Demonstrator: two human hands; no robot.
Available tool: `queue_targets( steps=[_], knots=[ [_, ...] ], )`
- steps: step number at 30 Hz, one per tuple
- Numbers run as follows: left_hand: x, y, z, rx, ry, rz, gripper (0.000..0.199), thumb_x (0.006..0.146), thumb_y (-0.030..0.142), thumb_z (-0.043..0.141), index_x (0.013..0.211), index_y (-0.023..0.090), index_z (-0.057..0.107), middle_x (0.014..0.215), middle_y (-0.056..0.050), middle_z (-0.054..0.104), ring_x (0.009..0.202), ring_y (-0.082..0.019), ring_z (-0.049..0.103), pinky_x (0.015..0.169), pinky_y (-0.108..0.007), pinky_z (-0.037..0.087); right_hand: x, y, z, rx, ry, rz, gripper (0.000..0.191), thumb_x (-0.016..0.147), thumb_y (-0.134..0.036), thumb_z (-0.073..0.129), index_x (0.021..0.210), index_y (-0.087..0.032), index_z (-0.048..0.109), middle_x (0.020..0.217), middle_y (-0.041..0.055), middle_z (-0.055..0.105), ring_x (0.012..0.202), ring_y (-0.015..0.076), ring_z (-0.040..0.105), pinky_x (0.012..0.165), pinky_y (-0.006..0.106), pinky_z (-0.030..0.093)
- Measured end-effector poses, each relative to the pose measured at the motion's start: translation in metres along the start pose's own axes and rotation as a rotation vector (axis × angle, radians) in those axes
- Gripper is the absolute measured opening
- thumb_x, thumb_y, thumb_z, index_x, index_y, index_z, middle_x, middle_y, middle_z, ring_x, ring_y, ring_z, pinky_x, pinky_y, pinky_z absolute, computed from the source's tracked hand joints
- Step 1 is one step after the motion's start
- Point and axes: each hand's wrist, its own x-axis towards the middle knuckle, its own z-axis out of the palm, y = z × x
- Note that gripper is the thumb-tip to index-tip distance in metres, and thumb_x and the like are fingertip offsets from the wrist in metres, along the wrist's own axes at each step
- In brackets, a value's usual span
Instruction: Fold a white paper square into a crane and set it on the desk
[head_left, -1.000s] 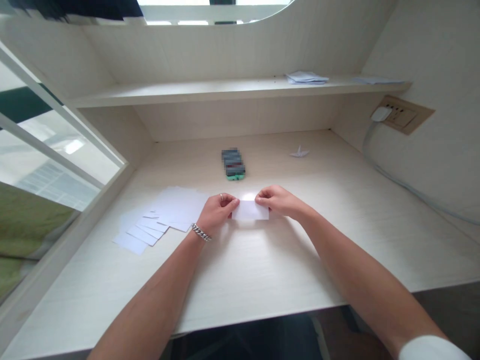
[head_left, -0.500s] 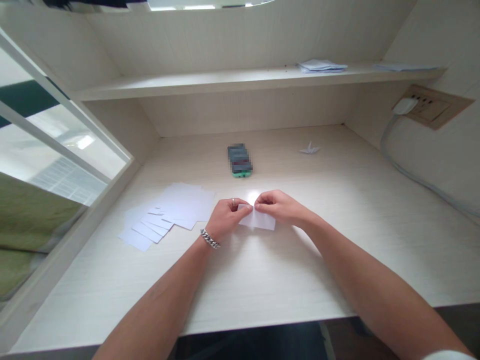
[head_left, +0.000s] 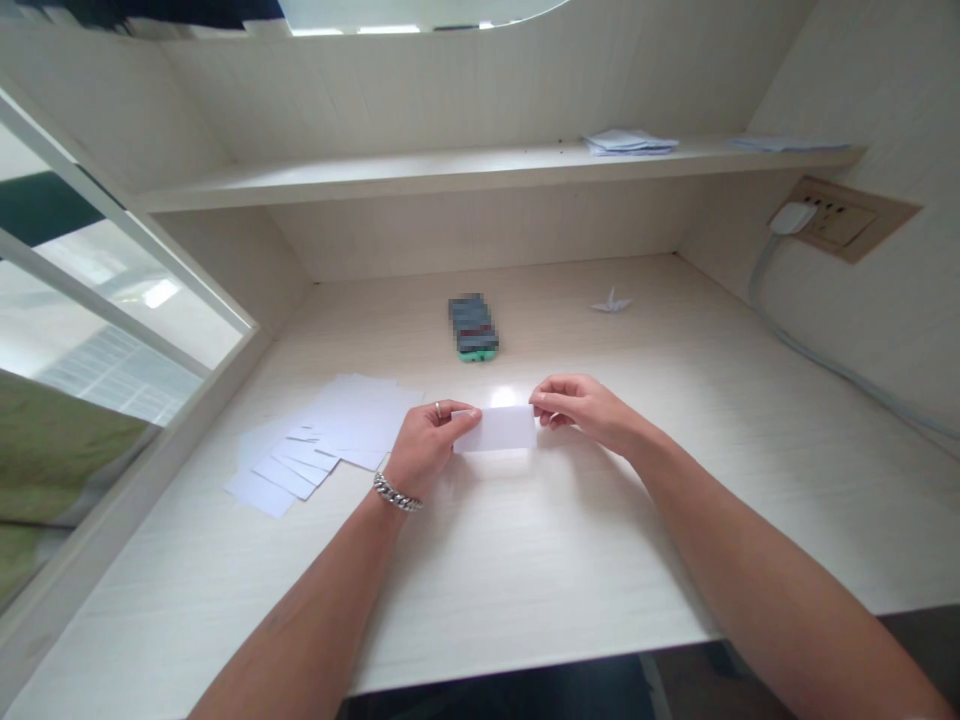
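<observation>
A small white folded paper (head_left: 496,429) is stretched level between my two hands, just above the desk. My left hand (head_left: 431,437) pinches its left end between thumb and fingers; a ring and a chain bracelet show on this hand and wrist. At the paper's upper right corner, my right hand (head_left: 581,405) has thumb and index finger pressed together, its other fingers curled. Loose white paper sheets (head_left: 360,412) lie fanned out on the desk left of my left hand.
Behind my hands a dark phone (head_left: 473,325) with a green edge lies on the desk (head_left: 540,580). A folded paper crane (head_left: 612,302) stands at the back right. Paper stacks (head_left: 630,142) rest on the shelf (head_left: 390,178). A white plug and cable (head_left: 795,217) hang from the right wall socket.
My hands have moved apart, and the paper between them now shows as a flat strip. The view has shifted slightly.
</observation>
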Motion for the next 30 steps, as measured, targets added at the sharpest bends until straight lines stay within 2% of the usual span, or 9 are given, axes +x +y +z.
queue_targets(
  steps=[5,10,16,19,21,23,24,27,30],
  knots=[
    [-0.005,0.005,-0.001,0.267,-0.046,0.035,0.021,0.071,0.035,0.069,0.070,0.015,0.073,0.064,-0.002,0.068,0.059,-0.014,0.056,0.055,-0.025,0.040,0.003,0.003,0.021,-0.164,-0.013,-0.061,0.020,0.079,-0.035,0.061,0.076,-0.015,0.065,0.067,0.0010,0.059,0.061,0.0132,0.053,0.057,0.026,0.040],
    [-0.009,0.009,-0.001,0.488,-0.253,0.081,0.019,0.075,0.030,0.061,0.069,0.017,0.073,0.066,-0.002,0.069,0.061,-0.015,0.057,0.057,-0.025,0.040,0.001,0.002,0.027,-0.279,-0.084,-0.067,0.017,0.078,-0.032,0.061,0.075,-0.016,0.067,0.069,0.0014,0.061,0.062,0.0128,0.051,0.054,0.024,0.035],
    [-0.004,0.013,-0.019,0.303,-0.283,0.030,0.012,0.072,0.023,0.064,0.066,0.015,0.070,0.059,-0.001,0.066,0.057,-0.013,0.056,0.059,-0.025,0.043,0.000,0.005,0.000,-0.090,0.045,0.015,0.022,0.073,-0.037,0.066,0.072,-0.015,0.066,0.059,-0.0014,0.056,0.052,0.0103,0.044,0.050,0.025,0.029],
    [-0.003,0.013,-0.028,0.215,-0.201,0.057,0.012,0.074,0.024,0.066,0.068,0.014,0.070,0.062,-0.002,0.066,0.059,-0.013,0.056,0.058,-0.024,0.043,0.000,0.007,-0.007,0.040,0.068,0.036,0.022,0.072,-0.036,0.070,0.070,-0.015,0.065,0.058,-0.0022,0.053,0.051,0.0094,0.042,0.049,0.025,0.027],
    [-0.004,0.011,-0.026,0.157,-0.147,0.146,0.013,0.073,0.025,0.070,0.081,0.015,0.073,0.080,-0.006,0.072,0.071,-0.014,0.061,0.065,-0.025,0.047,0.000,0.008,-0.002,0.119,0.021,0.060,0.022,0.072,-0.036,0.072,0.071,-0.015,0.066,0.058,-0.0022,0.052,0.050,0.0093,0.042,0.049,0.024,0.027],
    [-0.006,0.007,-0.017,0.066,-0.203,0.249,0.030,0.071,0.024,0.074,0.100,0.019,0.072,0.116,-0.009,0.068,0.096,-0.019,0.063,0.076,-0.028,0.050,0.000,0.009,0.008,0.186,-0.070,0.107,0.023,0.072,-0.037,0.074,0.074,-0.015,0.068,0.060,-0.0009,0.055,0.053,0.0101,0.044,0.050,0.025,0.030],
    [-0.007,0.006,-0.012,0.009,-0.255,0.281,0.027,0.071,0.024,0.075,0.097,0.019,0.073,0.123,-0.010,0.065,0.103,-0.020,0.061,0.080,-0.029,0.050,0.000,0.009,0.014,0.216,-0.106,0.126,0.024,0.072,-0.037,0.074,0.076,-0.014,0.069,0.062,-0.0001,0.056,0.054,0.0103,0.046,0.051,0.024,0.031],
    [-0.009,0.003,-0.002,-0.078,-0.245,0.234,0.014,0.073,0.027,0.074,0.080,0.016,0.073,0.105,-0.010,0.072,0.091,-0.018,0.064,0.079,-0.028,0.050,-0.002,0.005,0.026,0.227,-0.179,0.128,0.026,0.071,-0.038,0.076,0.079,-0.014,0.070,0.067,0.0020,0.061,0.059,0.0112,0.052,0.056,0.024,0.039],
    [-0.008,0.003,-0.002,-0.092,-0.103,0.122,0.016,0.072,0.029,0.075,0.076,0.014,0.070,0.075,-0.004,0.070,0.069,-0.014,0.062,0.068,-0.026,0.049,-0.005,-0.003,0.029,0.217,-0.064,0.077,0.032,0.077,-0.045,0.070,0.085,-0.014,0.071,0.088,0.0078,0.068,0.079,0.0164,0.061,0.070,0.028,0.047]
  ],
)
